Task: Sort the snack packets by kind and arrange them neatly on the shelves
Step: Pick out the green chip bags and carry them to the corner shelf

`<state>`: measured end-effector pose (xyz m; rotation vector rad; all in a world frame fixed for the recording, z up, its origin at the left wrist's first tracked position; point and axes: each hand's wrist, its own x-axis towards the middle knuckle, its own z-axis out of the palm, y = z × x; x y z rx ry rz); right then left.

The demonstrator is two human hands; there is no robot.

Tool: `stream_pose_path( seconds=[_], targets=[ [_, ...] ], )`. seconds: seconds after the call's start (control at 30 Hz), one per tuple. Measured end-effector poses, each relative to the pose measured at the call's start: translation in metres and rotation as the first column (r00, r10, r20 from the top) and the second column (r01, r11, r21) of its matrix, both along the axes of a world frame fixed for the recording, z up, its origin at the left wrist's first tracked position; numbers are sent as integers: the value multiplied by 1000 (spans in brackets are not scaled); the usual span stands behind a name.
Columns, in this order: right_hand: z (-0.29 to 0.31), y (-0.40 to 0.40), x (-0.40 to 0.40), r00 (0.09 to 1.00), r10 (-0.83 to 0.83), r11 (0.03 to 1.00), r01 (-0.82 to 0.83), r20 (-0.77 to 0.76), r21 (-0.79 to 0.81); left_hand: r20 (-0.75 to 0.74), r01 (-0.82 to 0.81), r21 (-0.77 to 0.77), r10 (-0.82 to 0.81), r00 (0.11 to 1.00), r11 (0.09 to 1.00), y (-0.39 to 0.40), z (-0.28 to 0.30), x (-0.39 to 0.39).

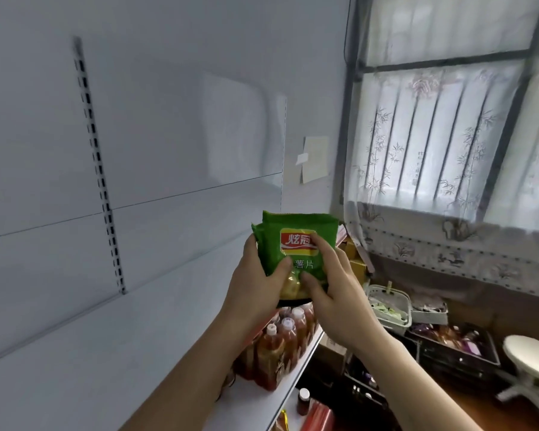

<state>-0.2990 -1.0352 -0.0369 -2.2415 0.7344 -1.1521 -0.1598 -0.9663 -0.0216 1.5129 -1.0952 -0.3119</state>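
A small stack of green chip packets (296, 237), with a red and yellow label on the front one, is held upright in front of me over the right end of the white shelf (144, 331). My left hand (255, 284) grips the stack from the left, thumb across the front. My right hand (330, 281) holds it from the right, fingers curled over the label and thumb on the lower front. The packets' bottom edges are hidden behind my hands.
Bottles of red sauce (280, 346) stand on a lower shelf under my hands. To the right are a white basket (389, 306), dark crates of packets (454, 346) and a white stool (532, 353) below a curtained window (448, 119). The slotted shelf upright (97, 163) runs up the back panel.
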Motion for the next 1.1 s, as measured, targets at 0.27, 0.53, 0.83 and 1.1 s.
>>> stream_pose_path(
  seconds=[0.27, 0.53, 0.83, 1.1],
  targets=[
    [-9, -176, 13, 996, 84, 996, -84, -26, 8, -1, -67, 71, 67, 998, 995, -161, -6, 10],
    [-5, -324, 52, 963, 248, 968, -242, -103, 64, 19, -176, 163, 175, 984, 971, -280, -8, 29],
    [-27, -448, 141, 913, 353, 934, -357, -205, 18, 95, -335, 336, 322, 942, 880, -386, -28, 103],
    [-35, -528, 193, 830, 454, 886, -460, -323, 61, 182, -501, 361, 467, 865, 787, -454, -44, 139]
  ],
)
